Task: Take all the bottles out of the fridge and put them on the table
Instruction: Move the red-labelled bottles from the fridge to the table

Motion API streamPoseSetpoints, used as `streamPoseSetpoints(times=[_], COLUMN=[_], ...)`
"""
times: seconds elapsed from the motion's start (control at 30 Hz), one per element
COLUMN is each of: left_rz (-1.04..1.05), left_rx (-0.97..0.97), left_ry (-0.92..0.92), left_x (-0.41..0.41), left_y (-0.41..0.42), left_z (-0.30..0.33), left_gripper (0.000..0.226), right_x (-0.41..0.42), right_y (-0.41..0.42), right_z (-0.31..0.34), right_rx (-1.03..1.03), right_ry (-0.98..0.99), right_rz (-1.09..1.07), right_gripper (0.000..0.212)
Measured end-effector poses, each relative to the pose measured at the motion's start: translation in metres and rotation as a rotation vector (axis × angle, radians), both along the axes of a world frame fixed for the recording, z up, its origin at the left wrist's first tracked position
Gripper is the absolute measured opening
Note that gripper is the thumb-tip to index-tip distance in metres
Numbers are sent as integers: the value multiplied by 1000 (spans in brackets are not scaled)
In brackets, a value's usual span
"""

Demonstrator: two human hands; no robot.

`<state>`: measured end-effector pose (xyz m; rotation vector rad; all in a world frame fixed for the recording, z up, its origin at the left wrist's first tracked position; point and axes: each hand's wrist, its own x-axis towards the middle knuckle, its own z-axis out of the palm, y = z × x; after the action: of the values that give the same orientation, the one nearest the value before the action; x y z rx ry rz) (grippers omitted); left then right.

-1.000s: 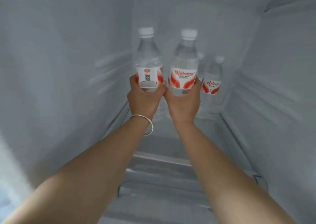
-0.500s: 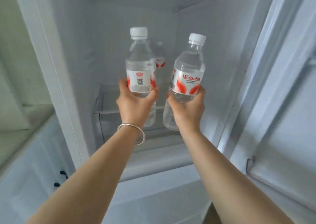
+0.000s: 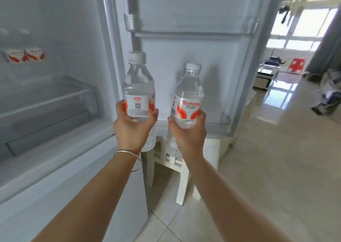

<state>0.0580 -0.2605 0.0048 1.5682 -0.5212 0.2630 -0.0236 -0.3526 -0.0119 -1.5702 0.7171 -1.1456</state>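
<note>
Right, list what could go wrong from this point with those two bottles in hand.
1. Both hands are full: the left hand grips one bottle and the right hand the other bottle, so neither is free to close the open fridge door, which may be left open.
2. A white stool stands low behind the bottles, partly hidden; it could be bumped while turning.
3. Two more bottles remain blurred inside the fridge and could be overlooked.

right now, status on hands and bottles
Left hand grips one bottle, right hand another, both upright, outside fridge. Two bottles remain on shelf. Open fridge door directly ahead.
</note>
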Motion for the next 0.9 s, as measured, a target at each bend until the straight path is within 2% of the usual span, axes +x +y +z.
streamPoseSetpoints(times=[0.2,0.5,0.7,0.9], left_rz=[-200,-384,-402,-391], left_rx=[12,23,66,82], left_ry=[2,33,56,77], left_x=[-100,-249,-289,-268], left_y=[-102,-259,-353,-455], left_z=[0,-15,-30,-44], left_gripper=[55,53,54,57], right_x=[-116,-271,-307,-280], right_y=[-80,-227,-324,-427], right_z=[1,-1,-15,-29], right_rx=[3,-37,-5,35], right_ry=[32,128,156,148], right_rz=[-243,-424,-492,-457], right_gripper=[66,67,64,61])
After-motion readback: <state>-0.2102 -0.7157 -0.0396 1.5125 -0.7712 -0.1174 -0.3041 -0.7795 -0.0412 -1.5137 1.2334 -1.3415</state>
